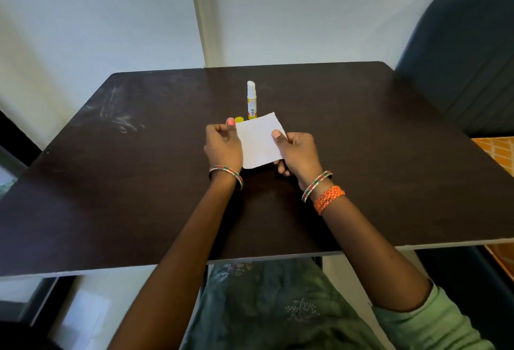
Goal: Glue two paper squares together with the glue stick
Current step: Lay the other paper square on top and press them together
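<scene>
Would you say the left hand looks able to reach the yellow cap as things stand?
Probably yes: the cap sits on the table just beyond the left hand, with nothing between, though that hand is holding the paper now.

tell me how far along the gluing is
Done: the glue stick stands uncapped on the table, its yellow cap beside it. In hand: the left hand and right hand pinch the white paper above the table. Only one sheet shows, so I cannot tell whether two are pressed together. Left: recapping.
</scene>
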